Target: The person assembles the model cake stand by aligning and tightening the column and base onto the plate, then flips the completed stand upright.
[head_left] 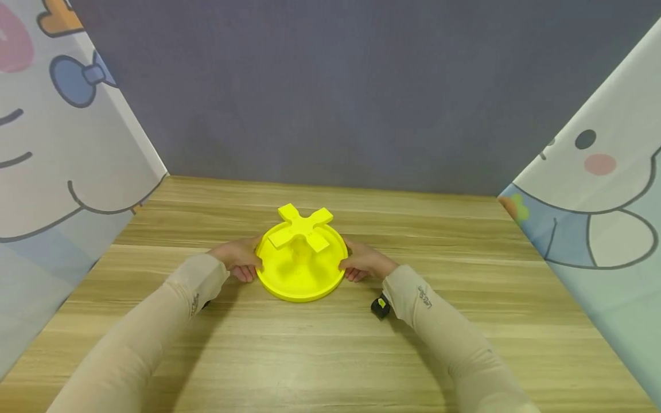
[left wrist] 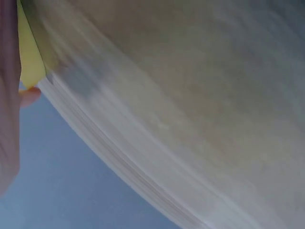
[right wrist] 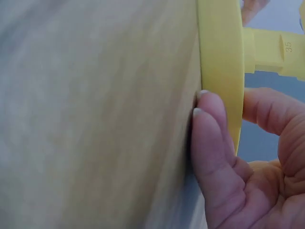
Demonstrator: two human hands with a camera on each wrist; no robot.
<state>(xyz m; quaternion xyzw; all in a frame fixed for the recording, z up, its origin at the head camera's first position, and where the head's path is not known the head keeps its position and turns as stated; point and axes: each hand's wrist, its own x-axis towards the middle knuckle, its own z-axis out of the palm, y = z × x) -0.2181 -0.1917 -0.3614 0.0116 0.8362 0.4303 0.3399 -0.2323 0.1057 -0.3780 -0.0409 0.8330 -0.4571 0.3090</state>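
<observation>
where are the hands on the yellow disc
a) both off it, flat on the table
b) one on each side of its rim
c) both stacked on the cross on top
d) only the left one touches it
b: the left hand grips the left edge of the yellow disc and the right hand pinches the right edge, while the cross piece on top stays untouched.

Beige sleeves (head_left: 155, 327) with small printed lettering.

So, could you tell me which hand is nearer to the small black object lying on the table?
Right. The right hand grips the yellow disc's right rim, with the black object just beside its wrist. The left hand grips the opposite rim, farther away.
</observation>
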